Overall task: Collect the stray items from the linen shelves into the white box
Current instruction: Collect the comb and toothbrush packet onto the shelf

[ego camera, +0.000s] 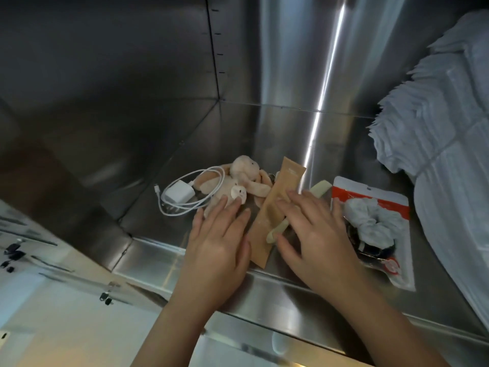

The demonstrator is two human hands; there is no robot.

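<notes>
On the steel shelf (344, 144) lie a white charger with its coiled cable (180, 193), a cream plush bunny (239, 178), a tan tube (277, 197), a pale green strip (320, 188) partly under my right hand, and a clear packet of scrunchies (375, 229) with a red and white header. My left hand (219, 245) lies flat with straight fingers, its tips touching the bunny. My right hand (312, 234) spreads over the tube and the green strip, fingers extended. The white box is not in view.
A stack of folded white linen (444, 144) fills the shelf's right side. Steel walls close the left and back. The shelf's front lip (264, 292) runs below my wrists. A pale floor or counter with small dark fittings (39, 274) shows at lower left.
</notes>
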